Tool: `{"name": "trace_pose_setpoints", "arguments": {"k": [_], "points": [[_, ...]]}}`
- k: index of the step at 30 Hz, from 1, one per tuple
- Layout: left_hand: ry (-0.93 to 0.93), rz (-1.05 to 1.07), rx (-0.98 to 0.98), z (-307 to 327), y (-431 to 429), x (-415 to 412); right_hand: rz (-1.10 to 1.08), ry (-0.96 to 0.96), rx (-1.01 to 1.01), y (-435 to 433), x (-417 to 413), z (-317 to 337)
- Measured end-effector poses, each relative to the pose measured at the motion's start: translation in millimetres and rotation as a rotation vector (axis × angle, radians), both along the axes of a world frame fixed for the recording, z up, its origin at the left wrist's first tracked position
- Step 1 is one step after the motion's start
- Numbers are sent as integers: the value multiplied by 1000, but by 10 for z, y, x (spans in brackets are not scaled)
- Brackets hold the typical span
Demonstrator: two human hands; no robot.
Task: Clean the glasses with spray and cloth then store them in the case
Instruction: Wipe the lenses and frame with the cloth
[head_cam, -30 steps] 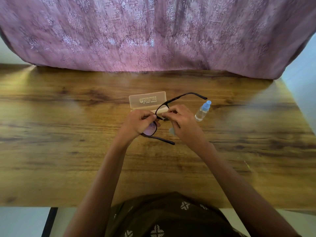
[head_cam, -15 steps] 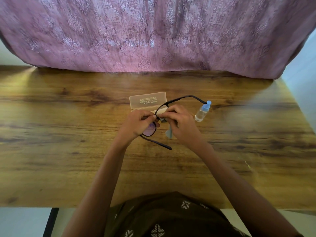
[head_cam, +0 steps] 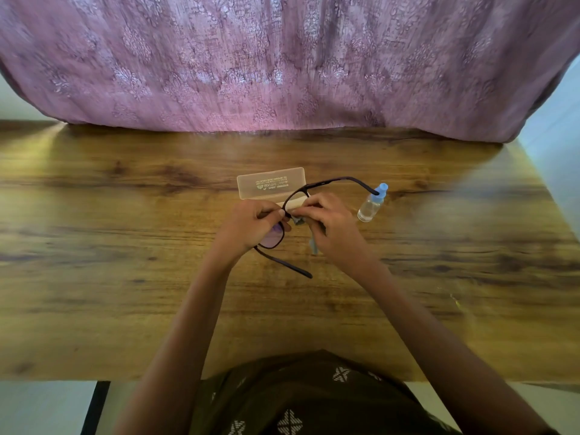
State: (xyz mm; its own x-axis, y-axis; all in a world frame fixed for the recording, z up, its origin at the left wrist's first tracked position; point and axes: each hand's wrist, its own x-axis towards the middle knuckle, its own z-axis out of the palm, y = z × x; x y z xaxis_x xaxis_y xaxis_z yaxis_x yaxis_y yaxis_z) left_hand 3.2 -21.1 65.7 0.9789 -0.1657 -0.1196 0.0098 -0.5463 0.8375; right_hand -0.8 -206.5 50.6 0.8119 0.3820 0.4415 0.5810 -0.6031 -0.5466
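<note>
Head view, centre of frame: the left hand (head_cam: 251, 227) has its grip clamped on the glasses (head_cam: 272, 238), with thumb and fingers curled round the rim of the lower lens. This is probably to hold the frame steady while the other lens is rubbed. The right hand (head_cam: 332, 230) has its grip closed on the cloth (head_cam: 314, 248) and pinches it against the upper lens, which its fingers hide. A pale blue tail of cloth hangs below the palm. The glasses sit between the two hands, seemingly lifted off the worktop (head_cam: 125, 277), with one lens above the other in the picture. They have a thin dark frame, and the visible lens shows a purple tint. Both temples are unfolded, one running toward lower centre and the other arching to the upper right. The upper temple's tip overlaps the blue cap of the spray bottle (head_cam: 370, 208), though I cannot tell whether they touch. The bottle is clear and stands just right of the hands. Just above the hands the translucent beige case (head_cam: 270, 183) lies open with its printed lid raised, likely kept close for storing. By my reading this is the wiping stage, with storing not yet done.
</note>
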Motion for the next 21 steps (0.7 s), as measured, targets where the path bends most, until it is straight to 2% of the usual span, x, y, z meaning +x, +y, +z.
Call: {"name": "trace_pose_setpoints", "arguments": {"k": [7, 13, 18, 21], "points": [[-6, 6, 33, -34, -78, 30, -28, -68, 7, 57, 21, 35], [5, 12, -17, -36, -109, -6, -171, -129, -74, 30, 70, -31], [4, 22, -2, -25, -113, 21, -64, -154, -49, 67, 6, -65], [-11, 27, 36, -21, -124, 35, -83, -155, -56, 88, 13, -63]]}}
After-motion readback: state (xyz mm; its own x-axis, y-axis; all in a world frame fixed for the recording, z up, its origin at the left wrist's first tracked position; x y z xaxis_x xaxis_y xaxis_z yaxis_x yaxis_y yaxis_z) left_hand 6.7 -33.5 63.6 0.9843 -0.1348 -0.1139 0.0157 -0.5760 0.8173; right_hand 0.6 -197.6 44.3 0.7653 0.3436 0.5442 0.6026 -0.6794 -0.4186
